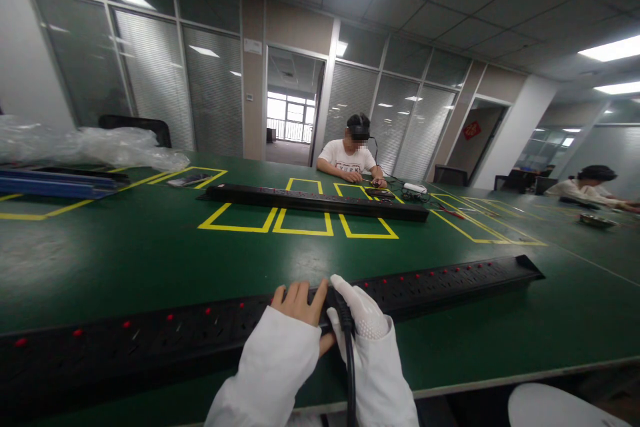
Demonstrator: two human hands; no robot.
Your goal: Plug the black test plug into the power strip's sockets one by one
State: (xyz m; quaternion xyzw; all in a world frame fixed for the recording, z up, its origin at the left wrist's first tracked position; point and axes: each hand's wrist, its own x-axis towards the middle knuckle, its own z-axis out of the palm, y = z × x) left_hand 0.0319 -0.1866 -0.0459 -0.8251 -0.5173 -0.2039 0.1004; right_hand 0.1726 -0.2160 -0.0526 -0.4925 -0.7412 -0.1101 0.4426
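A long black power strip (195, 327) with a row of red dots lies across the green table in front of me. My left hand (297, 303), bare under a white sleeve, grips the strip near its middle, fingers over the top and thumb at the near side. Right beside it, my right hand (363, 310) wears a white glove with dotted grip. It is closed around a black plug (341, 310) against the top of the strip. From the plug a thick black cable (351, 373) runs down toward me. The plug's prongs are hidden.
Farther back lies another black power strip (320, 202) over yellow tape outlines (303, 233). Clear plastic wrapping (90, 143) and blue rails (55, 181) are at left. A person (347, 157) sits opposite near a white adapter (415, 188); another person (585, 188) works at right.
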